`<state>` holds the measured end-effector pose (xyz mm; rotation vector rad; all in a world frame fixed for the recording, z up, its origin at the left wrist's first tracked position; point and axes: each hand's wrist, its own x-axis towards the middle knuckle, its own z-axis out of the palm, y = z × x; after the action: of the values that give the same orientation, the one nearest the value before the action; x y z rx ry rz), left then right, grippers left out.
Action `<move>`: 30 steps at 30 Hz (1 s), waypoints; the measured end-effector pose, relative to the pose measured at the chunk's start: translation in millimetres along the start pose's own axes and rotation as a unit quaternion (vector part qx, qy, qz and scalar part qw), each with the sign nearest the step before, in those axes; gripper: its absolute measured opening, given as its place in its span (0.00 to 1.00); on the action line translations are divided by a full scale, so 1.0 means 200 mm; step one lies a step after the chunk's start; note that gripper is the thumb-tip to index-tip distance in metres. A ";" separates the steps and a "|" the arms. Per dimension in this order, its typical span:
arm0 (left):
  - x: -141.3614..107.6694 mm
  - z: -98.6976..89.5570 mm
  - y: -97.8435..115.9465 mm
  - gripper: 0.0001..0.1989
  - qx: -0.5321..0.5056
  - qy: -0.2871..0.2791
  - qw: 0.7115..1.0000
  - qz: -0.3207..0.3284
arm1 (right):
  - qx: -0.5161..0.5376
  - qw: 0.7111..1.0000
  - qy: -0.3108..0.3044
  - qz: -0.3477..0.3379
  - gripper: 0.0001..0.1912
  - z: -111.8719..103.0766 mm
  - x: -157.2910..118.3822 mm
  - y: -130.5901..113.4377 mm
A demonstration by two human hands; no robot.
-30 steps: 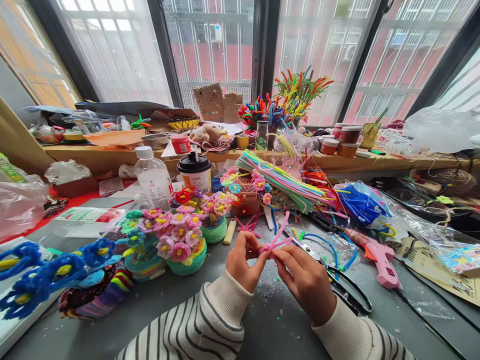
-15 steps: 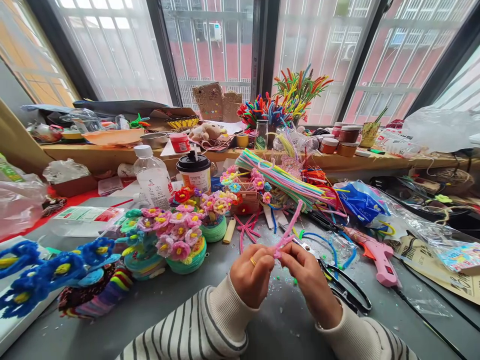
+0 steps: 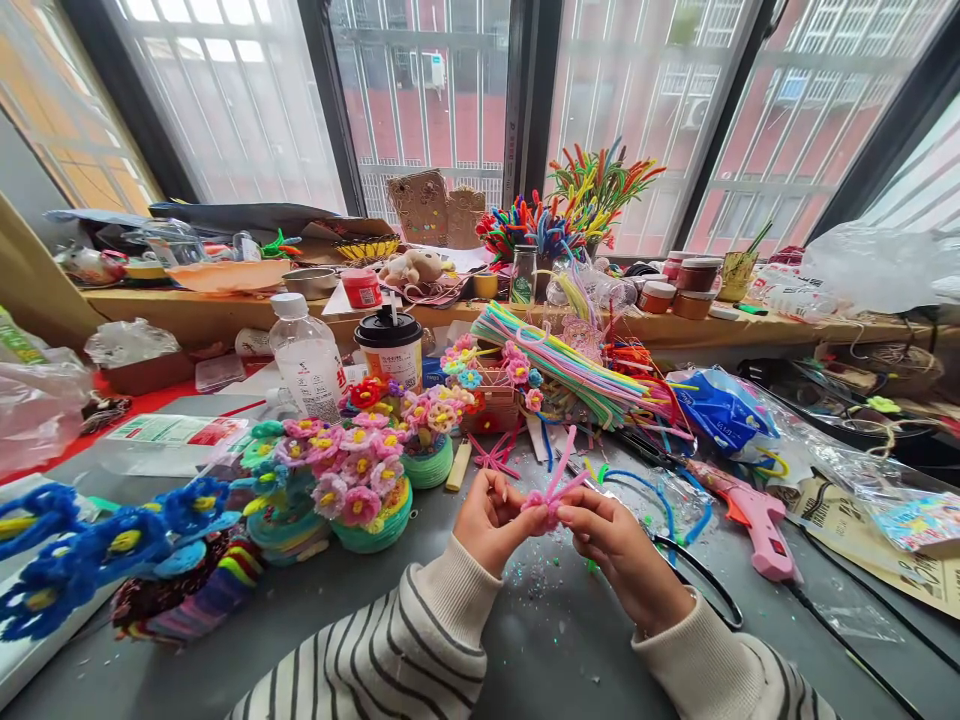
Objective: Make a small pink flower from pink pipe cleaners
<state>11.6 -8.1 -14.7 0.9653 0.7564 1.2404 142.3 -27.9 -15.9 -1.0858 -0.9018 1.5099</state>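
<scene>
Pinched between the fingers of both hands is a pink pipe cleaner [image 3: 553, 492], bent into small loops at its lower part, with two straight ends sticking up and to the right. My left hand [image 3: 489, 522] grips the looped part from the left. On the other side, my right hand [image 3: 616, 545] closes thumb and fingers on the same piece. Just beyond my hands lies a bundle of pink pipe cleaners [image 3: 496, 455] joined at the middle. Scissors [image 3: 701, 575] lie partly hidden behind my right hand.
Pots of fuzzy flowers [image 3: 367, 480] stand to the left, blue flowers [image 3: 124, 540] at the far left. A pink glue gun [image 3: 757, 515] lies right, its cord running forward. Behind are a bottle [image 3: 306, 360], a lidded cup [image 3: 390, 350] and many pastel pipe cleaners [image 3: 570, 360].
The pink pipe cleaner has turned; its ends now spread into a V rather than rising together. My left hand has opened its fist into a pinch and shifted slightly left.
</scene>
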 end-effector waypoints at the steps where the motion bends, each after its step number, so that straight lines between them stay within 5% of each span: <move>1: 0.00 -0.01 0.00 0.23 -0.016 -0.003 1.000 -0.016 | 0.025 0.999 -0.013 0.016 0.07 0.00 0.00 0.00; 6: 0.02 -0.02 -0.02 0.23 -0.044 -0.016 0.998 -0.040 | 0.131 0.983 -0.106 0.073 0.03 -0.03 0.00 0.01; 11: 0.02 -0.02 -0.02 0.23 -0.036 -0.015 0.998 -0.042 | 0.146 0.977 -0.132 0.084 0.08 -0.04 0.01 0.03; 20: 0.02 -0.02 -0.04 0.24 -0.036 -0.033 0.998 -0.050 | 0.134 0.986 -0.063 0.077 0.09 -0.01 0.01 0.04; 25: 0.02 -0.03 -0.04 0.23 -0.011 0.006 0.999 -0.047 | -0.054 0.998 0.014 -0.032 0.12 -0.02 0.02 -0.01; 30: 0.03 -0.03 -0.05 0.23 -0.011 0.013 0.998 -0.061 | -0.076 0.990 0.048 -0.109 0.12 -0.02 0.01 -0.04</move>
<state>11.2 -2.0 -26.6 0.8739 0.8093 1.1553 148.0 -25.2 -10.0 -1.1190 -1.0460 1.2155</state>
